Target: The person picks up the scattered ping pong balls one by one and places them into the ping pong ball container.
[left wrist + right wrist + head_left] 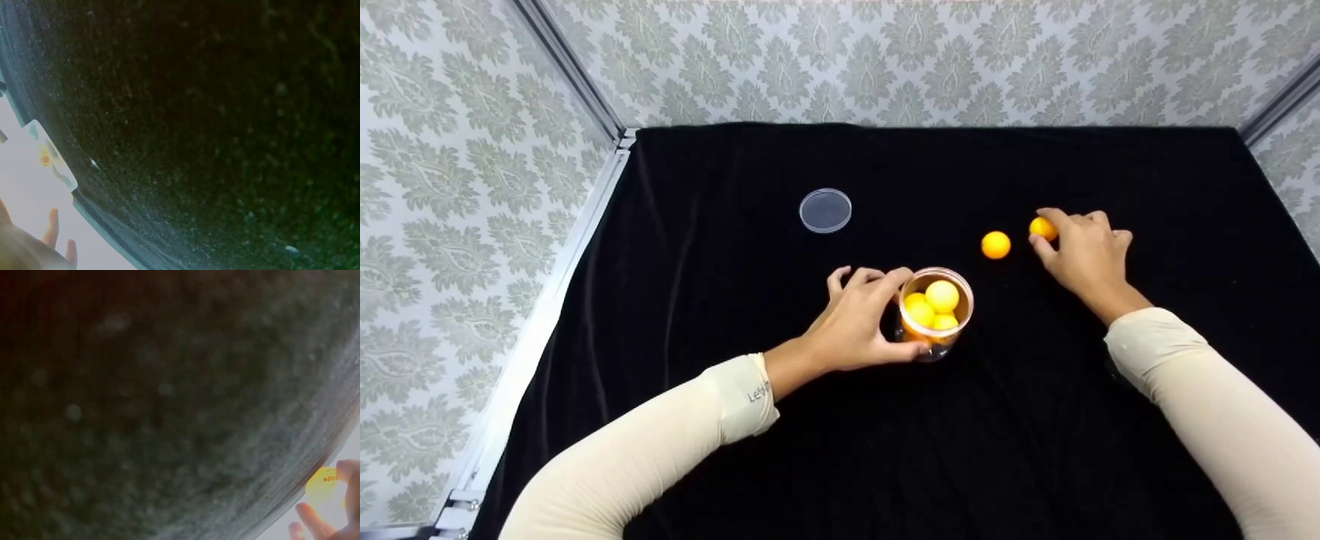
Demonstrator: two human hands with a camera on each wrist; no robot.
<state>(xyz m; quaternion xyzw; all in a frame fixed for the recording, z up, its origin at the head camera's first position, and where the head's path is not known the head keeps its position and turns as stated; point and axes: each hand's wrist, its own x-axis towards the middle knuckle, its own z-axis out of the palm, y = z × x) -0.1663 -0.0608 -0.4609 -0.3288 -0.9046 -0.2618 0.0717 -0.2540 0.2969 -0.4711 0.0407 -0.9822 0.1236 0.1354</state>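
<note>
In the head view my left hand [855, 322] grips a clear plastic jar [936, 351], thumb on the near side and fingers at the far side of its rim. Several orange ping-pong balls [942, 296] fill the open-mouthed jar, which leans slightly. To the right, my right hand [1087, 251] pinches another ping-pong ball [1042, 229] between thumb and index finger, at or close to the cloth. A loose ping-pong ball [996, 245] lies just left of that hand. In the right wrist view, the pinched ball [323, 486] shows printed letters; the left wrist view is mostly dark cloth.
A round clear lid [826, 211] lies on the black cloth [720, 195] behind the jar. Patterned walls [870, 64] stand at the back and sides, with a metal frame rail [547, 319] along the left edge.
</note>
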